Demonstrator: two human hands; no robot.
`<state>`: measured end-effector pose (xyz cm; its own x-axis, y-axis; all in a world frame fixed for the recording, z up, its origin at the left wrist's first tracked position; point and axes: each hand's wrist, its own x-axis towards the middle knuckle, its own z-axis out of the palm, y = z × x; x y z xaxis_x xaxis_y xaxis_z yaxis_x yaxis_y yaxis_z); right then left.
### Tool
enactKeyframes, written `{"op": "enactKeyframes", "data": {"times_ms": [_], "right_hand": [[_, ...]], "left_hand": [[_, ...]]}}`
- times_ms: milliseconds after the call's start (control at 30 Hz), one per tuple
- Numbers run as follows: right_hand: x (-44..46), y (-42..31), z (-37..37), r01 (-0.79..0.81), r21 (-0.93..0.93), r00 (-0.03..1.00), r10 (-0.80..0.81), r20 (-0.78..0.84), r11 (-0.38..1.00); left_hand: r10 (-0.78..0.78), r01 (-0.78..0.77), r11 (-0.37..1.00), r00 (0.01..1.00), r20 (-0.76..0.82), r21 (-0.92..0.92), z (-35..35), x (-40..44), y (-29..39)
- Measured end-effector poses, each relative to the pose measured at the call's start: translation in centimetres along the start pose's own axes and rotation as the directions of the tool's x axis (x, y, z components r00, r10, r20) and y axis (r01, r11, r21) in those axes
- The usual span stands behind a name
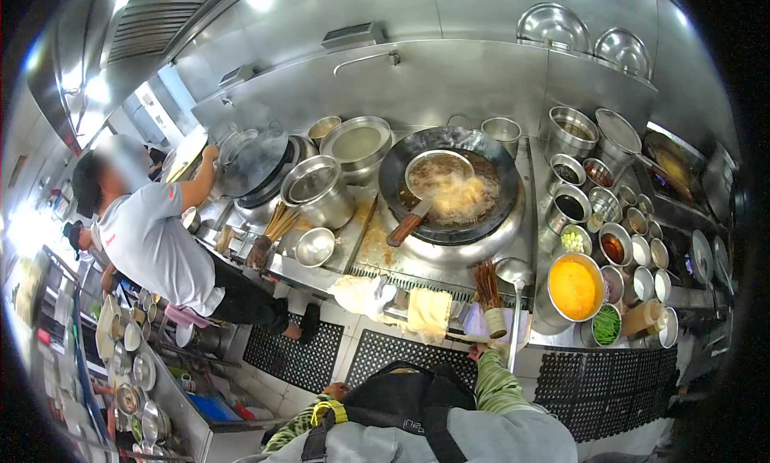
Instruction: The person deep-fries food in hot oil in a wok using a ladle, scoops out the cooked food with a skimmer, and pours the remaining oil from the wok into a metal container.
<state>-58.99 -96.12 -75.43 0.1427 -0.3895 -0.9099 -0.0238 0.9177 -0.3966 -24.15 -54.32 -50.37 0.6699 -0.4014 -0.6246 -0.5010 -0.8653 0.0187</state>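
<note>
My left hand (338, 391) hangs low beside the dark apron, its fingers too small to make out. My right hand (476, 351) is at the front edge of the stove counter, below a bamboo brush (488, 295), mostly hidden by the green patterned sleeve. Ahead, a large black wok (393, 170) holds bubbling oil with pale golden food. A round strainer (439, 157) lies in the oil, its wooden handle (409, 224) over the wok's near rim. A metal ladle (516, 283) rests right of the brush. A yellow cloth (429, 313) hangs over the counter edge.
To the right stand a pot of orange liquid (575, 287), a bowl of chopped greens (606, 325) and several sauce containers. A co-worker (160, 230) stands at the left by a steaming wok (253, 166). Black mats (293, 352) cover parts of the floor.
</note>
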Motion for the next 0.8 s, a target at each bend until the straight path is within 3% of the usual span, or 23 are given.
{"op": "enactKeyframes", "data": {"times_ms": [200,433,800], "right_hand": [[1.5,1.1,-1.3,0.102,0.033,0.983,-0.106,0.149,0.994],[1.1,1.1,-0.6,0.068,0.042,0.997,-0.066,-0.048,0.997],[-8.0,-0.8,1.0,0.043,0.226,0.994,-0.066,0.093,0.973]], "left_hand": [[0.131,-0.126,0.986,0.991,0.037,-0.111,1.1,2.2,-1.5],[0.146,-0.140,0.980,0.988,0.041,-0.139,0.1,1.4,-1.5],[0.160,-0.150,0.977,0.986,0.053,-0.151,0.5,1.1,-1.7]]}}
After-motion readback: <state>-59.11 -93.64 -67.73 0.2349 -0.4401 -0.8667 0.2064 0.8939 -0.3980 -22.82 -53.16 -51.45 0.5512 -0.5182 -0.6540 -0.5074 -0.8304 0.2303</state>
